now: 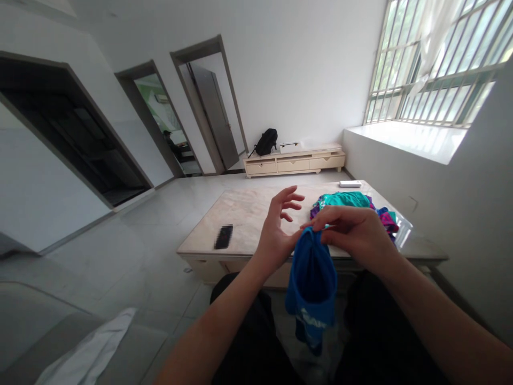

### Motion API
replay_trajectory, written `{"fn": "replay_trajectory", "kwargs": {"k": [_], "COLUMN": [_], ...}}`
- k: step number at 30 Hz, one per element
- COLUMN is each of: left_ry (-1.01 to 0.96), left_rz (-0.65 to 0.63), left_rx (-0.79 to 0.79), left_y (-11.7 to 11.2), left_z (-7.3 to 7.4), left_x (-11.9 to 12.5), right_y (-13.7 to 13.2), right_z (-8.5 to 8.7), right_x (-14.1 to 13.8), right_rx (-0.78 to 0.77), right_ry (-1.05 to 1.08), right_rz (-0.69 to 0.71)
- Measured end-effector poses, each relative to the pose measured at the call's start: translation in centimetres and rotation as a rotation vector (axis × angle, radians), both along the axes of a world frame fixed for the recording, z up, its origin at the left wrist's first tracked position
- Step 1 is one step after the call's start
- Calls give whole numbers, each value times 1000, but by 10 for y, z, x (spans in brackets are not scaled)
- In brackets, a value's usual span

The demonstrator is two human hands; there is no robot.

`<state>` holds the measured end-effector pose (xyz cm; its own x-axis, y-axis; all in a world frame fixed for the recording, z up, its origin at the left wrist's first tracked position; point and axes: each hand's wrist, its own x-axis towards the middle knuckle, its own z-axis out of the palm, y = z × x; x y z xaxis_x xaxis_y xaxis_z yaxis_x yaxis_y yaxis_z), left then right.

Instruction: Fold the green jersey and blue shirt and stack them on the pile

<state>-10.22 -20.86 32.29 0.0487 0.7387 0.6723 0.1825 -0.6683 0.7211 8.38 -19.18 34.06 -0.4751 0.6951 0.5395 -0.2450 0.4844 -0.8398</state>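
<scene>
A small blue garment (312,289) with white lettering hangs above my lap, in front of the table's near edge. My right hand (355,230) pinches its top edge between thumb and fingers, and the fabric's opening droops below in a loop. My left hand (278,227) is at the garment's upper left, fingers spread apart and curved, with the thumb against the cloth close to my right fingertips. Behind my right hand, a heap of clothes (347,199) in teal, purple and magenta lies on the table, partly hidden by that hand.
The marble-topped table (240,208) bears a dark, pixelated flat object (223,237) at left and a white oblong object (350,184) at its far edge. Clear plastic (404,233) lies at right. Beyond stands a low cabinet (296,163) with a black backpack (266,142). White cloth (90,350) is lower left.
</scene>
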Motion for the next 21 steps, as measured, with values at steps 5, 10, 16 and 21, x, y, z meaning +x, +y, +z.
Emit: {"fn": "replay_trajectory", "kwargs": {"k": [5, 10, 16, 21], "left_ry": [-12, -67, 192, 433], "left_rz": [87, 100, 139, 82], "left_rx": [-233, -307, -425, -341], "left_y": [-8, -31, -7, 68], "left_z": [-30, -64, -49, 13], "left_x": [-15, -14, -36, -67], "right_y": [22, 38, 55, 120], "right_z": [-20, -29, -21, 5], "right_x": [-3, -2, 22, 24], "right_rx": [-9, 90, 318, 323], "right_ry": [-141, -221, -495, -699], "right_rz": [-136, -313, -410, -438]}}
